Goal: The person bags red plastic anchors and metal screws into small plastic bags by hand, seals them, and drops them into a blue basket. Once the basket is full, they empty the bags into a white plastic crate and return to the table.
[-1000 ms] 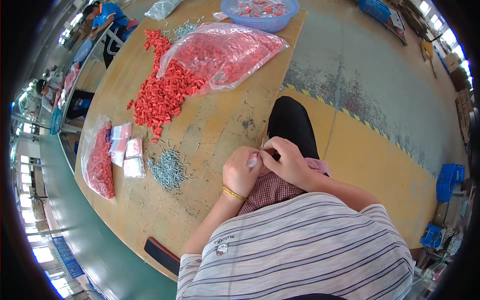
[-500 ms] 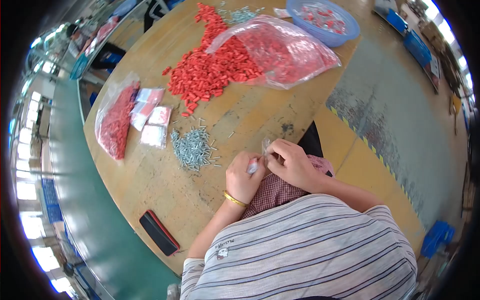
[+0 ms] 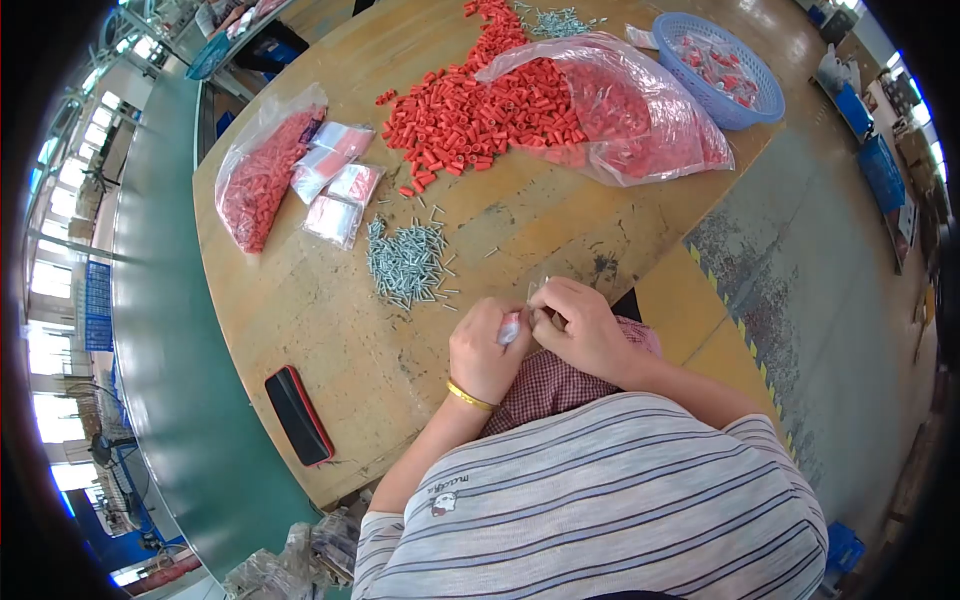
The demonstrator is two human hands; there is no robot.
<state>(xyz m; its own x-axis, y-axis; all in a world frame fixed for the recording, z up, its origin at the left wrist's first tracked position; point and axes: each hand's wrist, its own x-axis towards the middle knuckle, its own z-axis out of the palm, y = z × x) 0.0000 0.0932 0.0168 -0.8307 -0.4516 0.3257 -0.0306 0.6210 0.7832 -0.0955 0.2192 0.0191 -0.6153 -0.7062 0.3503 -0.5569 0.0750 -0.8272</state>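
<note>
Close to my body at the table's front edge, both hands are together on a small clear plastic bag (image 3: 510, 328). My left hand (image 3: 482, 352), with a yellow band at the wrist, is closed round it; a white and red part shows between thumb and fingers. The fingers of my right hand (image 3: 582, 328) are pinched on the bag's clear plastic edge, touching the left fingertips. What the bag contains is mostly hidden. Beyond the hands lies a pile of silver screws (image 3: 408, 262), and farther off a heap of red plastic wall plugs (image 3: 480, 115).
A large clear bag (image 3: 640, 120) of red plugs lies at the back right, beside a blue basket (image 3: 722, 75). At left are another bag of red plugs (image 3: 262, 180) and small printed packets (image 3: 335, 185). A black and red phone-like object (image 3: 299, 415) rests near the left edge.
The camera view has shifted, so the table's contents appear higher and farther right. Both hands keep their hold on the small bag with hardly any visible movement.
</note>
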